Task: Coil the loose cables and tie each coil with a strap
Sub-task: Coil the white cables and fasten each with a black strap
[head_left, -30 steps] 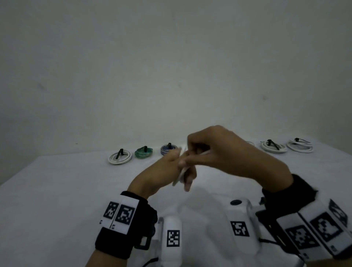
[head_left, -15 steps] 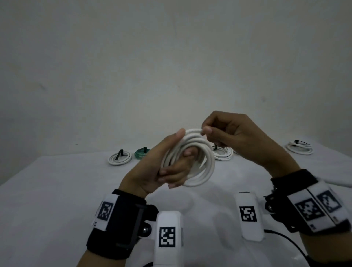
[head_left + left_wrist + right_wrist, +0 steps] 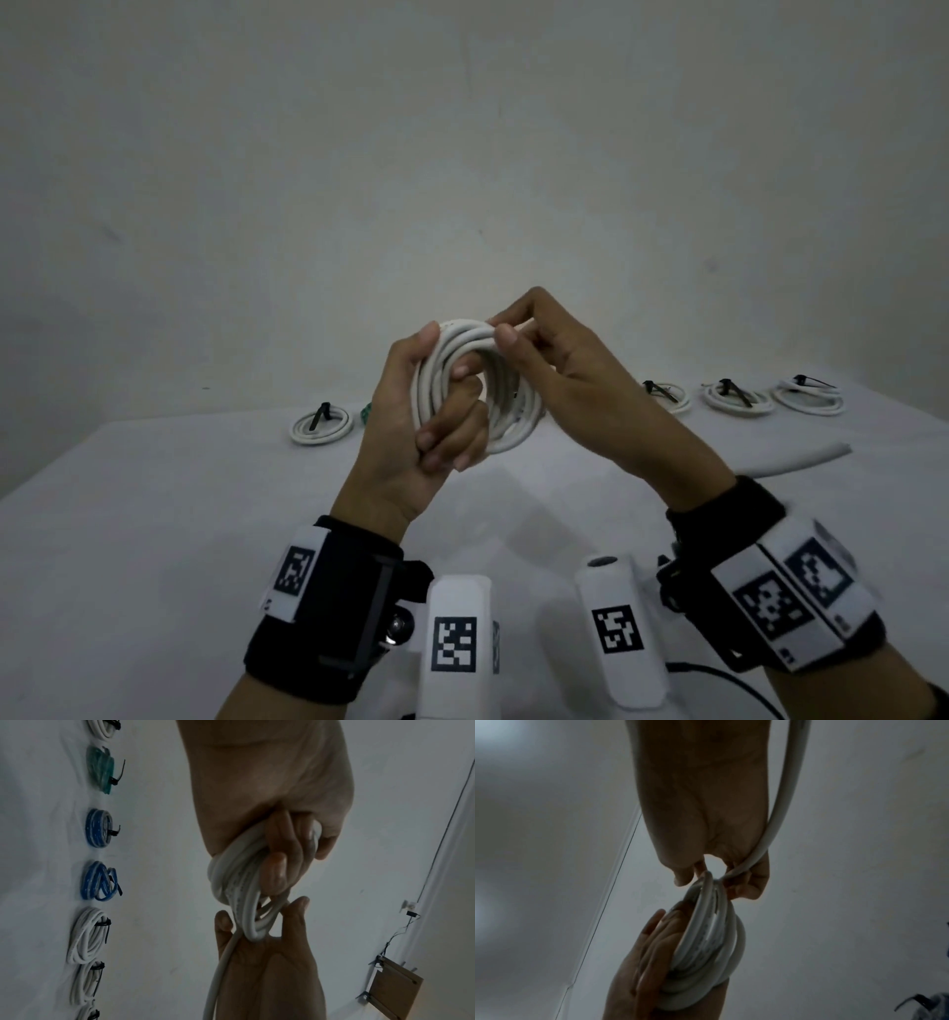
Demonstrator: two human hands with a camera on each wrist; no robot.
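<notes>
A white cable coil (image 3: 493, 406) stands upright in the air above the table, held in my left hand (image 3: 436, 411), whose fingers curl through its middle with the thumb on its top. My right hand (image 3: 518, 334) pinches the cable at the top of the coil. In the left wrist view the coil (image 3: 239, 882) is wrapped around my left fingers, and a loose run of cable (image 3: 218, 973) trails down past my right hand (image 3: 257, 923). In the right wrist view the coil (image 3: 706, 953) sits below my right hand (image 3: 716, 880), and the loose run (image 3: 782, 801) passes beside the right palm.
Tied coils lie in a row along the far side of the white table (image 3: 154, 514): a white one (image 3: 321, 426) at the left, three white ones (image 3: 739, 398) at the right. The left wrist view shows green (image 3: 100, 770) and blue (image 3: 99, 828) tied coils too.
Both hands have risen from low over the table, and the coil now stands upright between them. The right hand has shifted along the coil's top.
</notes>
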